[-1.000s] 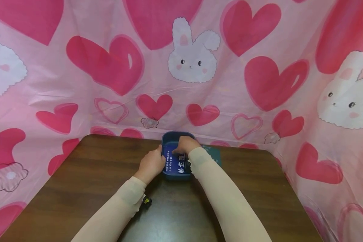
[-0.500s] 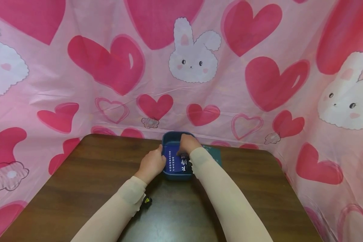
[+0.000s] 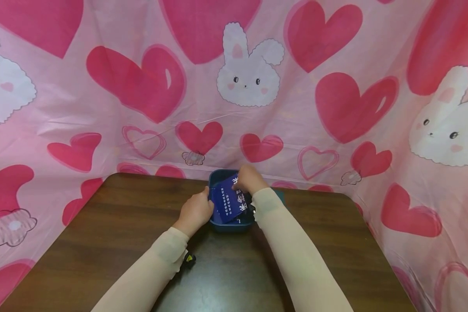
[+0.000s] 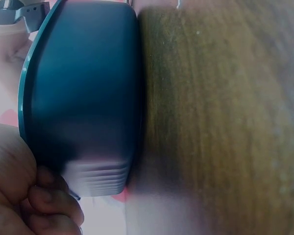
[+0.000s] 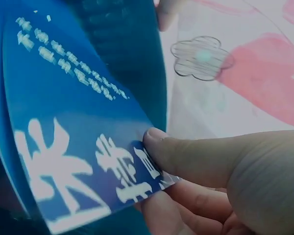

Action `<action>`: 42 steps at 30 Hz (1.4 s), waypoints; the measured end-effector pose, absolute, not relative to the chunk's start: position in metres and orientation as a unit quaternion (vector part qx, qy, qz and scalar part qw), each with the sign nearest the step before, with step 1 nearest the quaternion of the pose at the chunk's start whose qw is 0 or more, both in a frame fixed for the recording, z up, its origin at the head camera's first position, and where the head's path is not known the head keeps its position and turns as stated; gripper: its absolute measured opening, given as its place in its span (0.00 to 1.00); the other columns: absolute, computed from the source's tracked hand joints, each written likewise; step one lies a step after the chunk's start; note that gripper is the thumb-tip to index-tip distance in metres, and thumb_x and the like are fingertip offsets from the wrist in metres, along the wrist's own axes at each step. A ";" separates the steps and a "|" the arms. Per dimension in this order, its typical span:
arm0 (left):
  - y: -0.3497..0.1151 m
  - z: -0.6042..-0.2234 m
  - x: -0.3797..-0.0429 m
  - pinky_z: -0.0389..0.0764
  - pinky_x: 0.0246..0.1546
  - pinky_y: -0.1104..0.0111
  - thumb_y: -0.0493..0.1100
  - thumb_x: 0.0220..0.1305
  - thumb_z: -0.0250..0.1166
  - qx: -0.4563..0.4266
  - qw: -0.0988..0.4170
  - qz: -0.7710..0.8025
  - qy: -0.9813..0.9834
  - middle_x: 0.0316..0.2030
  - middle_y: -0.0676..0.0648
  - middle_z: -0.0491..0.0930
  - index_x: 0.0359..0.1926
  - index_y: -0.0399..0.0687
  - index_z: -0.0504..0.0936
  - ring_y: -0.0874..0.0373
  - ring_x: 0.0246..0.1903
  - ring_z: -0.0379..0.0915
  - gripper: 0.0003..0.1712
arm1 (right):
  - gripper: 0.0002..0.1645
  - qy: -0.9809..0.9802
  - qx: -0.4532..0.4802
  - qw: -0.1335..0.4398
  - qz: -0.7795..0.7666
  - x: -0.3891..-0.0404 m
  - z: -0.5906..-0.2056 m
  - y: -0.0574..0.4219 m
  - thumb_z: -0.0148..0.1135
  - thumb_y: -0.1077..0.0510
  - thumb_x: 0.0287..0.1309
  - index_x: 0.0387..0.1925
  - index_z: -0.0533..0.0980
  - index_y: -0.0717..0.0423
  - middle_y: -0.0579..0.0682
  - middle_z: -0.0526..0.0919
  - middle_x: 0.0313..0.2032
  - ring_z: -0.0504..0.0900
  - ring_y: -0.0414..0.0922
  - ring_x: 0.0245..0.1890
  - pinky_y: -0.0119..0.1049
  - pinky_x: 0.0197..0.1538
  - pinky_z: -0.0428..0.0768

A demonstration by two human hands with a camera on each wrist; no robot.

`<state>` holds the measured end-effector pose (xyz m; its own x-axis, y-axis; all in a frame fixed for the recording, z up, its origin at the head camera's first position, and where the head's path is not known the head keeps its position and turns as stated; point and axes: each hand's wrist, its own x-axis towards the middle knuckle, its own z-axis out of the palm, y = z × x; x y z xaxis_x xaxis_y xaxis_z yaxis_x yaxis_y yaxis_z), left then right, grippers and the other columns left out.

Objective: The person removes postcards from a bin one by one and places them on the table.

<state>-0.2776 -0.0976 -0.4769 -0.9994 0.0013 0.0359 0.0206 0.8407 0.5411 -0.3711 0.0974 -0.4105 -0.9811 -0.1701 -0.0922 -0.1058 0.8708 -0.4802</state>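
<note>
A dark blue-teal plastic bin (image 3: 218, 227) stands near the back edge of the table. My left hand (image 3: 196, 210) grips its left rim; the left wrist view shows curled fingers (image 4: 56, 208) by the bin's wall. With thumb and fingers, my right hand (image 3: 251, 178) pinches a blue card (image 3: 228, 199) printed with white characters. The card is tilted over the bin's opening. In the right wrist view the thumb lies on the card's printed face (image 5: 78, 127). More blue shows beneath it inside the bin, though its shape is mostly hidden.
Behind the right sleeve, a strip of a green-teal sheet (image 3: 279, 196) lies on the brown wooden table (image 3: 140, 203). A small black object with a yellow-green mark (image 3: 189, 260) is at the left wrist. A pink curtain (image 3: 203, 104) with hearts and rabbits hangs behind.
My right hand has moved up and to the right, lifting and turning the blue card from where it lay flatter in the bin. My left hand stays on the rim.
</note>
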 end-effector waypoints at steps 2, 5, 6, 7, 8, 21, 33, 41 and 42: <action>-0.098 -0.477 -0.277 0.90 0.46 0.42 0.46 0.83 0.59 -0.006 0.018 -0.282 -0.959 0.69 0.29 0.85 0.86 0.38 0.68 0.40 0.40 0.87 0.38 | 0.18 0.964 -0.081 0.061 -0.246 -0.376 -0.411 0.104 0.87 0.55 0.58 0.36 0.84 0.60 0.57 0.89 0.33 0.89 0.52 0.32 0.43 0.38 0.91; -0.098 -0.477 -0.278 0.90 0.46 0.41 0.46 0.83 0.59 -0.007 0.018 -0.281 -0.959 0.69 0.29 0.85 0.86 0.37 0.68 0.40 0.41 0.88 0.37 | 0.18 0.955 -0.099 0.066 -0.271 -0.391 -0.419 0.118 0.85 0.53 0.59 0.36 0.83 0.58 0.55 0.88 0.33 0.88 0.50 0.31 0.42 0.35 0.90; -0.098 -0.477 -0.278 0.90 0.47 0.41 0.46 0.83 0.58 -0.006 0.017 -0.282 -0.959 0.69 0.29 0.85 0.86 0.37 0.68 0.40 0.41 0.88 0.37 | 0.18 0.950 -0.100 0.072 -0.287 -0.392 -0.418 0.122 0.85 0.53 0.60 0.41 0.84 0.59 0.56 0.89 0.35 0.89 0.51 0.32 0.42 0.37 0.91; -0.098 -0.477 -0.277 0.90 0.47 0.41 0.46 0.83 0.58 -0.006 0.016 -0.283 -0.959 0.69 0.29 0.85 0.86 0.38 0.68 0.39 0.42 0.88 0.37 | 0.20 0.942 -0.100 0.081 -0.309 -0.393 -0.417 0.126 0.84 0.53 0.61 0.47 0.85 0.60 0.57 0.90 0.39 0.90 0.51 0.34 0.43 0.39 0.92; -0.098 -0.477 -0.277 0.90 0.47 0.41 0.46 0.83 0.58 -0.006 0.016 -0.283 -0.959 0.70 0.29 0.85 0.86 0.38 0.68 0.40 0.42 0.88 0.37 | 0.24 0.933 -0.097 0.090 -0.336 -0.393 -0.417 0.130 0.83 0.53 0.62 0.54 0.85 0.61 0.59 0.91 0.44 0.92 0.52 0.37 0.45 0.42 0.94; -0.094 -0.475 -0.276 0.91 0.47 0.43 0.45 0.83 0.59 -0.007 0.016 -0.286 -0.958 0.68 0.30 0.86 0.87 0.38 0.67 0.43 0.37 0.85 0.38 | 0.36 0.832 -0.058 0.051 -0.549 -0.366 -0.420 0.181 0.74 0.61 0.73 0.76 0.74 0.68 0.65 0.91 0.55 0.85 0.40 0.39 0.32 0.41 0.86; -0.090 -0.474 -0.274 0.88 0.36 0.53 0.46 0.84 0.60 -0.006 0.007 -0.293 -0.956 0.64 0.31 0.89 0.88 0.39 0.66 0.47 0.31 0.81 0.38 | 0.44 0.817 0.009 0.043 -0.575 -0.354 -0.433 0.250 0.71 0.57 0.78 0.85 0.64 0.64 0.67 0.82 0.73 0.86 0.36 0.48 0.40 0.61 0.88; -0.094 -0.475 -0.276 0.85 0.32 0.58 0.46 0.85 0.60 0.005 0.003 -0.300 -0.954 0.69 0.31 0.86 0.88 0.39 0.64 0.48 0.30 0.80 0.39 | 0.38 0.801 0.011 0.055 -0.596 -0.355 -0.439 0.278 0.70 0.59 0.78 0.81 0.68 0.69 0.56 0.92 0.58 0.89 0.34 0.40 0.31 0.44 0.91; -0.095 -0.476 -0.276 0.84 0.32 0.58 0.46 0.85 0.60 0.008 0.002 -0.301 -0.954 0.68 0.31 0.86 0.88 0.39 0.64 0.48 0.30 0.80 0.39 | 0.38 0.803 0.014 0.060 -0.593 -0.355 -0.442 0.281 0.70 0.59 0.78 0.80 0.68 0.69 0.55 0.92 0.58 0.89 0.35 0.39 0.31 0.44 0.91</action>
